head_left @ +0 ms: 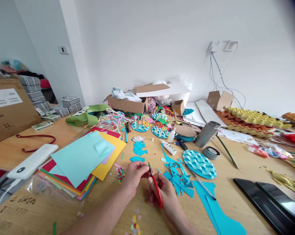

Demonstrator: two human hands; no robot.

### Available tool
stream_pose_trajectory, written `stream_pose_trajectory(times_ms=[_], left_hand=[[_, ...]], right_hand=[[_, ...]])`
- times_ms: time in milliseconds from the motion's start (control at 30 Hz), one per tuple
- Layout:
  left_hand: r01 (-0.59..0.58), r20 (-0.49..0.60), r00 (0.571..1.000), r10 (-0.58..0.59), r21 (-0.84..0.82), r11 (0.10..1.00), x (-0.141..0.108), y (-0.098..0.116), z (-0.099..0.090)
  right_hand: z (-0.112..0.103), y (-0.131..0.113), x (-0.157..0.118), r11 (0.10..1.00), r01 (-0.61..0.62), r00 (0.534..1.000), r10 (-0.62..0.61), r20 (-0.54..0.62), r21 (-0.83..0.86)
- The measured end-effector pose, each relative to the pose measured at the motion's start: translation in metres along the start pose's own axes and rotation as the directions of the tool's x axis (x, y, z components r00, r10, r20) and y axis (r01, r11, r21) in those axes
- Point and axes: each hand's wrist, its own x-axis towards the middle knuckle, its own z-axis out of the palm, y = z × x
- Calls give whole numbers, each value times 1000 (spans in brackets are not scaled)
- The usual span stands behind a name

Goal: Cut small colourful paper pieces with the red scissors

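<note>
Red-handled scissors (157,192) are in my right hand (163,191), their dark blades pointing up and away. My left hand (135,176) is just left of the blades, thumb and fingertips pinched together; a tiny bit of green shows at the fingertips, too small to name. Beyond my left hand lie blue paper fish (137,159) in a column, with a pale drawn fish (138,139) at the far end. Blue paper scraps (178,178) lie to the right of the scissors. Small coloured paper dots (135,225) are scattered near the front edge, between my forearms.
Coloured paper sheets (76,156) and a white power bank (33,161) are on the left. To the right are a wavy blue oval (199,164), a glue bottle (170,148), a steel flask (207,134), tape (211,152) and dark phones (262,204). Boxes (127,103) stand behind.
</note>
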Motion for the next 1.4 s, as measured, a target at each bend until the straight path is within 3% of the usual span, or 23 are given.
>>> stream_pose_trajectory(times_ms=[1400], left_hand=[[23, -4, 1000, -23, 52, 998, 2, 1, -4]], right_hand=[[0, -3, -1, 1000, -15, 1000, 16, 7, -24]])
